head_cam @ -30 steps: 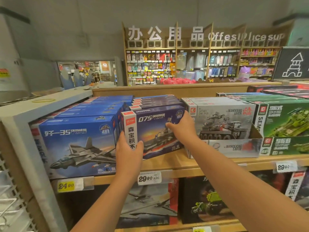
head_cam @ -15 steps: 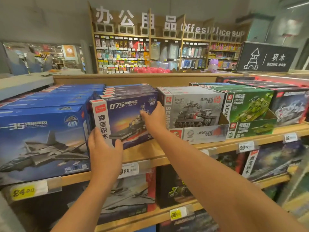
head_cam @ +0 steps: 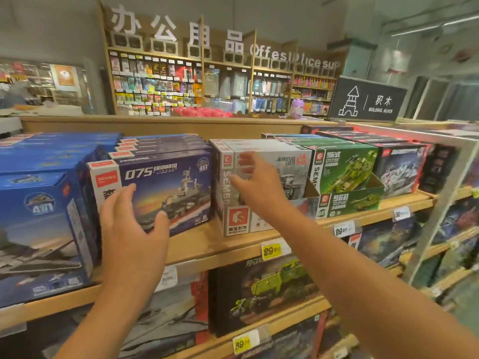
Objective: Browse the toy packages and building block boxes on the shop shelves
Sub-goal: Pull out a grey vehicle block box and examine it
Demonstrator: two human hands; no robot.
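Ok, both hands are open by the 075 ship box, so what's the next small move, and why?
Probably close the right hand on the grey Wandering Earth box: its open fingers already hover at that box's front, while the left hand hangs open before the 075 ship box, gripping nothing.

On the top shelf I see boxes in rows running front to back — the 075 ship box leads its row, with the jet box to its left and the Wandering Earth box to its right. Right again stands the tank box. My left hand is before the ship box, my right hand before the Wandering Earth box. Below, another shelf holds more boxes — the Building Block sign sits behind, upper right.
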